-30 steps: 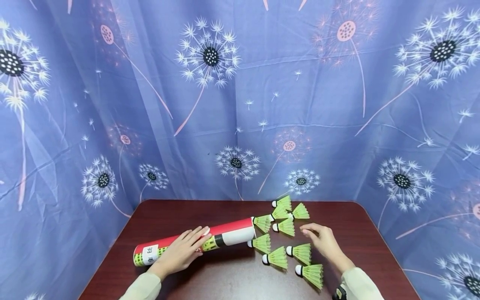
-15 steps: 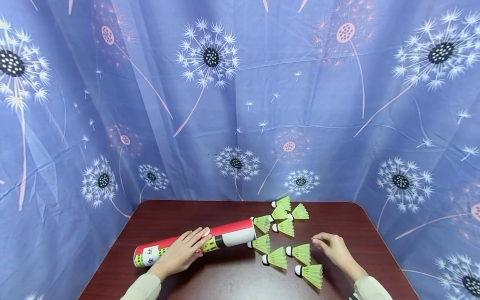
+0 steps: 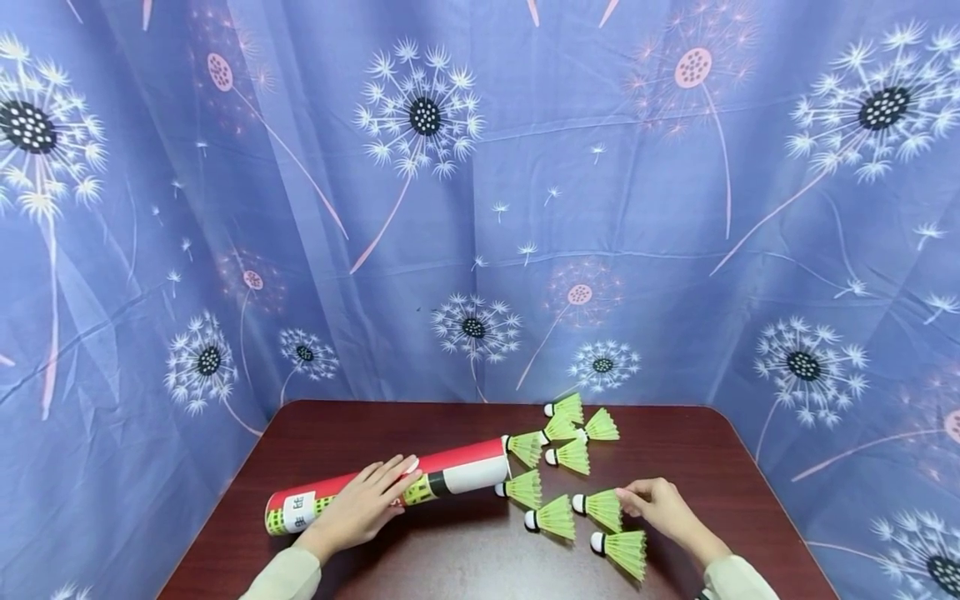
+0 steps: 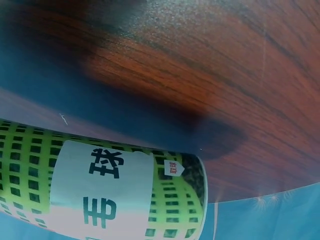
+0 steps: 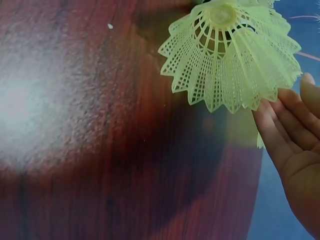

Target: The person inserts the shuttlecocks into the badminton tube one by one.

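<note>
Shuttlecock [image 3: 602, 509] at the right hand [image 3: 662, 508] lies on the counter [image 3: 465, 567], right of the cardboard tube [image 3: 471, 467]. Cork end points left, skirt flares right, long axis roughly crosswise. Right thumb and index close together at the skirt rim; can't tell if they pinch it. Left hand [image 3: 363, 504]: fingers extended, laid over the tube, which slants near-left to far-right.

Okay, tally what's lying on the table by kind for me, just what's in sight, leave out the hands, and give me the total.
Shuttlecocks: 9
Tube: 1
Total in sight: 10
</note>
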`<move>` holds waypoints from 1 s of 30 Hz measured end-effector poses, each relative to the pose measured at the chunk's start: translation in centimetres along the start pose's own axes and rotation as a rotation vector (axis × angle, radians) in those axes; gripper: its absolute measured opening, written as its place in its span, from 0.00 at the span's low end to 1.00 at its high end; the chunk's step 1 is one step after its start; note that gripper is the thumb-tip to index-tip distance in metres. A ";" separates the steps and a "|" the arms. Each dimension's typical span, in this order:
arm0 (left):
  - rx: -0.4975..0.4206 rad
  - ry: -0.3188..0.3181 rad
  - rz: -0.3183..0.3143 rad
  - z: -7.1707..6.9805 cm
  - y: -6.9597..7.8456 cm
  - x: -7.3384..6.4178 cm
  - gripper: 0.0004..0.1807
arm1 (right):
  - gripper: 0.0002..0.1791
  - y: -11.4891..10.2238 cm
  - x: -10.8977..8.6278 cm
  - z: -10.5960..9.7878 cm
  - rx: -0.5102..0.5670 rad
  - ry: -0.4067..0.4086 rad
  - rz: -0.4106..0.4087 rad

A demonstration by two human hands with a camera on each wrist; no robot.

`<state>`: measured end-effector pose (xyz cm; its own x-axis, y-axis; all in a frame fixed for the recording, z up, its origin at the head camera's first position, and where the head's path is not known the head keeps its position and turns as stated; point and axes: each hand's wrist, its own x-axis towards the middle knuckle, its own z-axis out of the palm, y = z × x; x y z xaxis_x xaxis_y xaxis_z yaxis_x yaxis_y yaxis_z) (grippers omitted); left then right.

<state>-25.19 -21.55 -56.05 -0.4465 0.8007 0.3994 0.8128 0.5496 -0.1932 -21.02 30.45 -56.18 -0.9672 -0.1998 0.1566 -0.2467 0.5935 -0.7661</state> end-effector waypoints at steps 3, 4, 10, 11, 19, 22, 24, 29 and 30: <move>-0.006 -0.003 -0.002 -0.1 0.0 0.0 0.40 | 0.11 -0.1 0.1 0.2 -0.013 -0.011 -0.021; -0.002 -0.004 -0.003 -0.1 0.0 0.0 0.40 | 0.10 -0.1 0.2 0.2 -0.015 -0.013 -0.020; -0.001 0.005 -0.009 -0.2 0.1 0.0 0.42 | 0.07 -0.2 0.5 0.4 -0.015 -0.026 0.001; -0.003 0.006 -0.009 -0.2 0.1 -0.1 0.43 | 0.07 -0.2 0.5 0.4 -0.012 -0.027 0.001; -0.010 0.008 -0.014 -0.1 0.1 -0.1 0.44 | 0.05 0.0 0.2 0.7 -0.008 0.015 -0.047; -0.009 0.011 -0.010 -0.1 0.1 -0.1 0.44 | 0.04 0.2 0.2 0.6 -0.018 0.034 -0.076; -0.004 0.009 -0.011 -0.1 0.1 -0.1 0.44 | 0.04 0.3 0.2 0.5 -0.019 0.041 -0.081; 0.008 0.005 -0.014 -0.2 0.2 0.0 0.44 | 0.04 0.4 0.2 0.2 -0.023 0.054 -0.100; 0.013 0.003 -0.015 -0.3 0.2 0.0 0.44 | 0.04 0.3 0.2 0.2 -0.021 0.056 -0.106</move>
<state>-24.95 -21.52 -55.86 -0.4574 0.7919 0.4046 0.8011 0.5645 -0.1991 -21.26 30.48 -56.54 -0.9374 -0.2184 0.2714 -0.3483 0.5873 -0.7305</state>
